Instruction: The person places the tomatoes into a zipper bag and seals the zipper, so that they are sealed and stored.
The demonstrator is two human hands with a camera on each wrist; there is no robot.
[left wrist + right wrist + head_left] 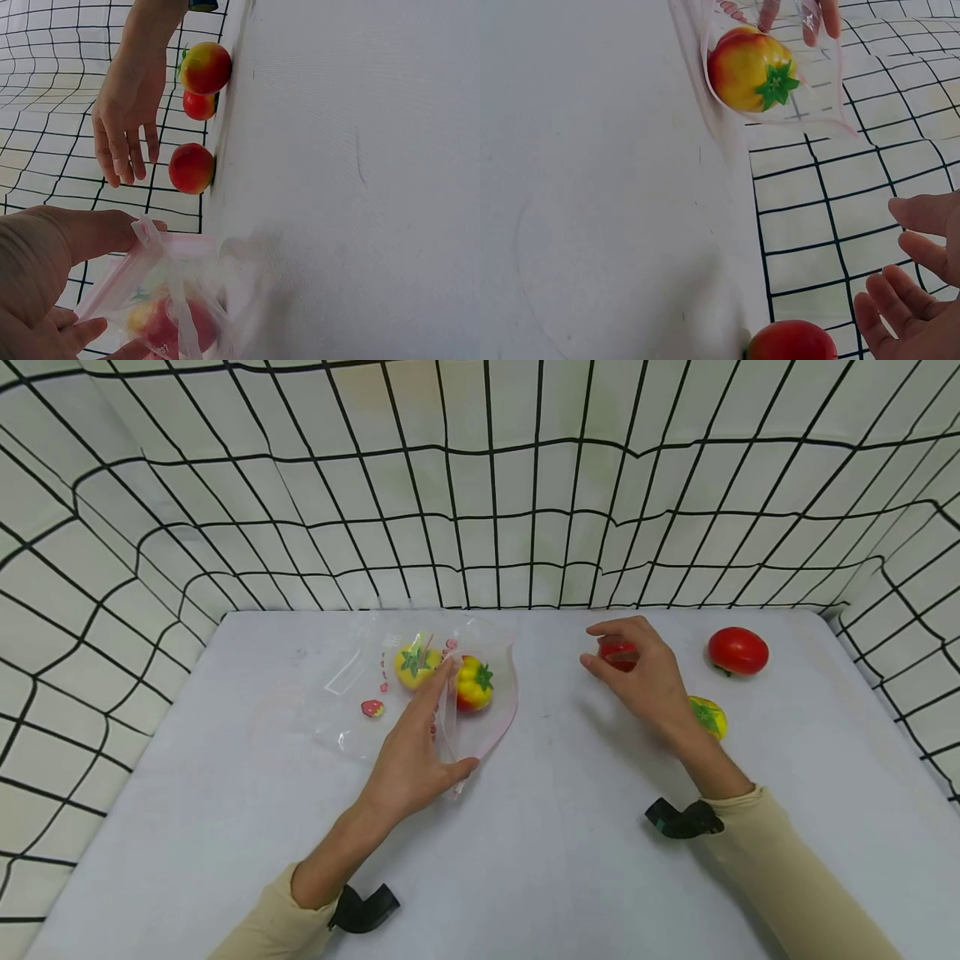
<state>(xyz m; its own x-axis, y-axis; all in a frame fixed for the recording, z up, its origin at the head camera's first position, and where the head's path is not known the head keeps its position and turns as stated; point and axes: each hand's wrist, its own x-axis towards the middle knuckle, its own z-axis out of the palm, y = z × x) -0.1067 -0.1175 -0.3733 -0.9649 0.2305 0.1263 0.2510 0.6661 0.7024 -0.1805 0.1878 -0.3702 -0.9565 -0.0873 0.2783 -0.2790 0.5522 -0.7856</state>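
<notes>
My left hand (416,760) holds a clear plastic bag (352,718) with a pink edge at its mouth, thumb at the rim and fingers spread along the film. Inside lie a yellow toy tomato (412,666) with a green star top and a red-and-yellow toy tomato (471,689) near the opening. My right hand (648,681) hovers, its thumb and fingers apart, over a red toy tomato (618,653) that it partly covers. In the right wrist view, a gap separates those fingers from the red tomato (791,343).
Another red toy tomato (738,651) sits at the table's back right. A smaller yellow one with a green top (708,717) shows beside my right wrist. Black netting (525,518) rises behind and at both sides of the white table (540,860).
</notes>
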